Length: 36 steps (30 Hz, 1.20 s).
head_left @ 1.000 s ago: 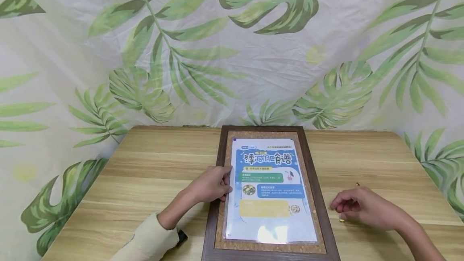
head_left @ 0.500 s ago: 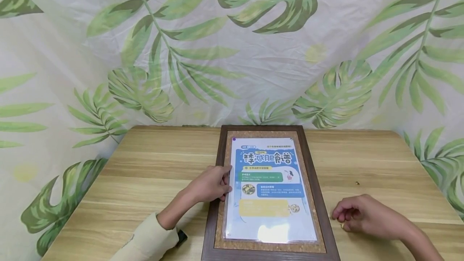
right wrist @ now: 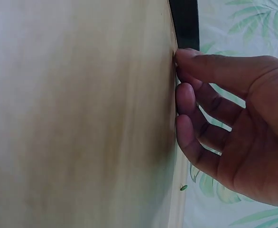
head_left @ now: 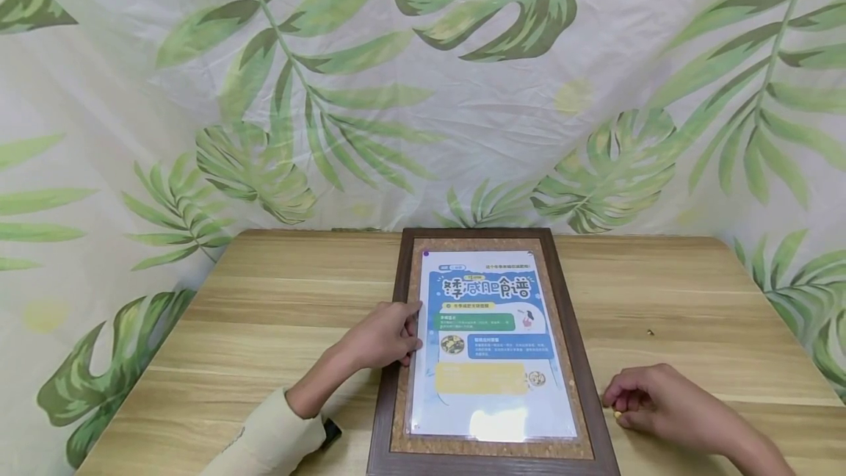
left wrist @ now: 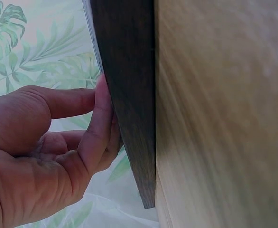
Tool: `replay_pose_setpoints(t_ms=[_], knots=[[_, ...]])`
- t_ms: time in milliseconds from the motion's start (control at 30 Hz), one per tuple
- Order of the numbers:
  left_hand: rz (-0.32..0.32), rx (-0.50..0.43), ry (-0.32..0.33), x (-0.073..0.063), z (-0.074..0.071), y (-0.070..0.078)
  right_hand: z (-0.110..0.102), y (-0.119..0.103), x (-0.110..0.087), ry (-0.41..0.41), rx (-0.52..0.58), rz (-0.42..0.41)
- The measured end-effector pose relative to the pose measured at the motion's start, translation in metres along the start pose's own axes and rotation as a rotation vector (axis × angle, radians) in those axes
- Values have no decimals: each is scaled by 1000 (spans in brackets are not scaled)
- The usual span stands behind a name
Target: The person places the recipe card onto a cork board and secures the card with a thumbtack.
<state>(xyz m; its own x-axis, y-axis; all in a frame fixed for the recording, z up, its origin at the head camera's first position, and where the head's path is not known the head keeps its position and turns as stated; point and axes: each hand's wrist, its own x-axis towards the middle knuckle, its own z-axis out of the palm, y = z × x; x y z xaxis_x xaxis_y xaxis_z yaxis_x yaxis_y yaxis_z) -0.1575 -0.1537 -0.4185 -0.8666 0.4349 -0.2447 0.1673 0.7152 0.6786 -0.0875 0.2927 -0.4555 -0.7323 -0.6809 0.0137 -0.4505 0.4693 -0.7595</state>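
A laminated sheet (head_left: 492, 413) with a blue printed poster lies on a cork board (head_left: 476, 244) in a dark wooden frame (head_left: 573, 314). A purple thumbtack (head_left: 426, 253) marks its upper left corner, and a small tack (head_left: 531, 253) its upper right. My left hand (head_left: 383, 335) rests its fingertips at the sheet's left edge, over the frame. Right of the board, my right hand (head_left: 674, 406) pinches a small yellow thumbtack (head_left: 617, 415) between thumb and finger, low at the table. The right wrist view shows those fingertips right at the wood, with the tack hidden.
Another small tack (head_left: 651, 332) lies on the wooden table (head_left: 311, 278) beyond my right hand. A black object (head_left: 332, 433) shows beside the left sleeve (head_left: 271, 435). A leaf-printed cloth (head_left: 370, 94) hangs behind the table.
My right hand has come nearer along the table, and the yellow thumbtack has shifted slightly left and nearer with it. The farther tack now shows fully. My left hand stays put.
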Motion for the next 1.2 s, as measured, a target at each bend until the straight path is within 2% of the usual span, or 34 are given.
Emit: replay_pose_setpoints(t_ms=[267, 667, 1033, 1200], knots=[[12, 2, 1, 0, 0, -1, 5, -4, -6, 8, -23, 0], [10, 9, 3, -1, 0, 0, 6, -14, -4, 38, -89, -134], [18, 15, 7, 0, 1, 1, 6, -25, 2, 24, -87, -139], [3, 4, 11, -1, 1, 1, 7, -31, 10, 3, -86, -104]])
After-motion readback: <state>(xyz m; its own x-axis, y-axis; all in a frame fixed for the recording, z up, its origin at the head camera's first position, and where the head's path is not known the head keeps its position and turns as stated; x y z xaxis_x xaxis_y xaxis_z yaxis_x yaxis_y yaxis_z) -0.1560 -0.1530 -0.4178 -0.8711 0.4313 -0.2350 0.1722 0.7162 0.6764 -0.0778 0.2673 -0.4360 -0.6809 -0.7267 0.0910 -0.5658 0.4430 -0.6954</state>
